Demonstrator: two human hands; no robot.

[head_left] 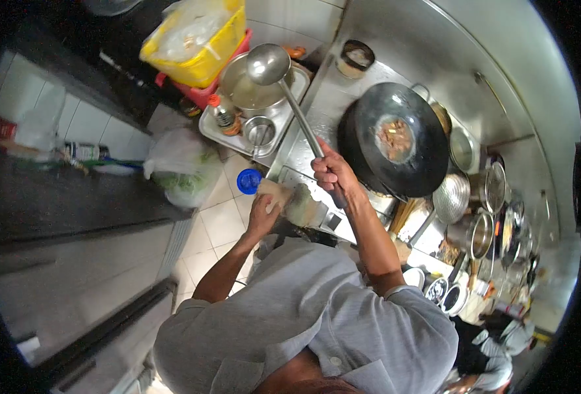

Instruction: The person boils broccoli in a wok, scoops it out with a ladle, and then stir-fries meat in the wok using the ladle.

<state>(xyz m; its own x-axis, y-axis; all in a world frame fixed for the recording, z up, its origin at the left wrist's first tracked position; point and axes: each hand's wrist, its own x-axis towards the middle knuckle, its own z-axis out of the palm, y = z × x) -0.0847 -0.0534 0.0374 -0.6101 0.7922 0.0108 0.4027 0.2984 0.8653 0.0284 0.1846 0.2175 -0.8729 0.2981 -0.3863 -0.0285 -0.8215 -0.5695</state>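
My right hand is wrapped round the handle of a long metal ladle. The ladle's bowl is raised over the side of a metal pot. My left hand grips what looks like a beige folded cloth, blurred at its edges. Beside it is a grey-green bundle whose kind I cannot make out. To the right of my right hand, a black wok sits tilted on the stove, with pieces of browned food in its bottom.
A tray carries the pot, an orange-capped bottle and a small metal cup. Behind stands a yellow basket. A blue round object lies left. Strainers and pots crowd the right; another person is beyond.
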